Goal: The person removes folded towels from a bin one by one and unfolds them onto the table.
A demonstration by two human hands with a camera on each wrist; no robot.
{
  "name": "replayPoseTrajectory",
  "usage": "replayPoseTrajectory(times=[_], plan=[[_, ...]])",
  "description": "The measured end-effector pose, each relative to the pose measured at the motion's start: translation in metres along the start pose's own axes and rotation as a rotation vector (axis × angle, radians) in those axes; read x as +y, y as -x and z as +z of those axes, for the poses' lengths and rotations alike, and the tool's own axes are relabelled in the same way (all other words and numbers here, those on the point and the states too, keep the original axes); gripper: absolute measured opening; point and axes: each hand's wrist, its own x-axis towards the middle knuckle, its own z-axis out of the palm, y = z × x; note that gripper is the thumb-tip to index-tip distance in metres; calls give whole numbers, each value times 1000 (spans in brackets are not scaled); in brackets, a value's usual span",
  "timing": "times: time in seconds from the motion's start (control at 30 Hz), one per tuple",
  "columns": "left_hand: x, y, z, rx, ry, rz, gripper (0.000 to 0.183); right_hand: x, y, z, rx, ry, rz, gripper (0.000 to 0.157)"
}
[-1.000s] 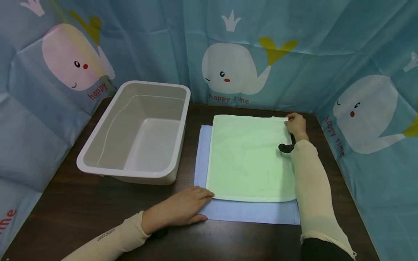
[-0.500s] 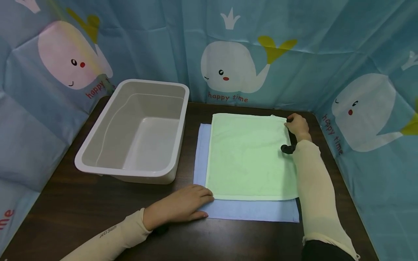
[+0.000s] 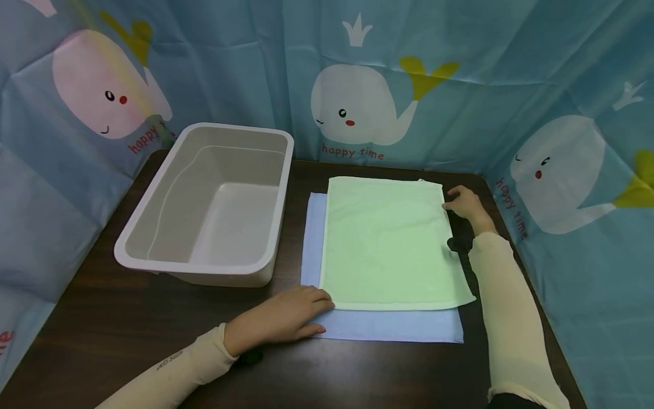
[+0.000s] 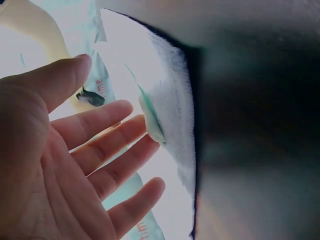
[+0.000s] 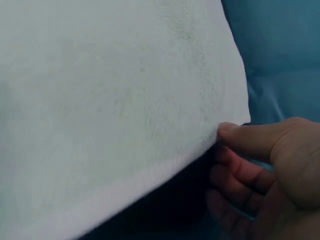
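Observation:
A pale green towel (image 3: 385,244) lies flat over a larger light blue towel (image 3: 383,325), whose left and front margins show in the head view. My left hand (image 3: 286,318) rests at the front left corner, its fingertips touching the green edge; the left wrist view shows its fingers (image 4: 117,172) loosely spread, thumb apart. At the far right corner, my right hand (image 3: 467,207) pinches the green towel's edge. Thumb (image 5: 245,137) on the edge, its other fingers curl below in the right wrist view, partly in shadow.
To the left of the towels stands a grey-white plastic basin (image 3: 278,221) on the dark wooden table (image 3: 148,329). A blue curtain (image 3: 245,68) printed with whales encloses the table at the back and sides.
My right hand has drawn slightly nearer and its forearm has shifted right, so the green towel's front right corner now shows. The left hand stays at its corner.

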Motion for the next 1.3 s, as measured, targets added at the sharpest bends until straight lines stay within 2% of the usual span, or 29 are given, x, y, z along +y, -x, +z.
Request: replayPoseTrajectory(times=[0.07,0.2,0.3,0.43,0.57,0.67,0.77,0.97,1.07,1.17,1.23,1.3], plan=[[-1,-1,0,14,-2,-3,46,4,8,-1,-48,14,-3,55],[-4,-1,3,25,-8,-18,53,7,32,-6,-174,-32,9,53],[-6,1,5,3,-11,-41,59,11,56,-9,-277,-78,31,53],[-8,3,9,-24,-19,-64,63,19,86,-7,-396,-87,35,51],[-8,4,10,-20,-13,-63,63,29,118,0,-465,-114,47,46],[-8,4,10,-23,-10,-61,64,35,141,6,-508,-155,13,42],[-7,4,9,-27,-5,-59,63,40,160,7,-556,-198,-67,40],[-7,4,4,-47,5,-72,62,48,178,2,-649,-295,-185,35],[-7,4,3,-56,5,-81,61,48,182,4,-654,-258,-181,36],[-6,4,3,-55,4,-79,61,46,184,10,-607,-171,-111,35],[-6,3,3,-53,4,-77,61,43,183,13,-522,-86,-79,31],[-6,3,3,-49,-1,-75,60,35,180,15,-395,9,-89,26]])
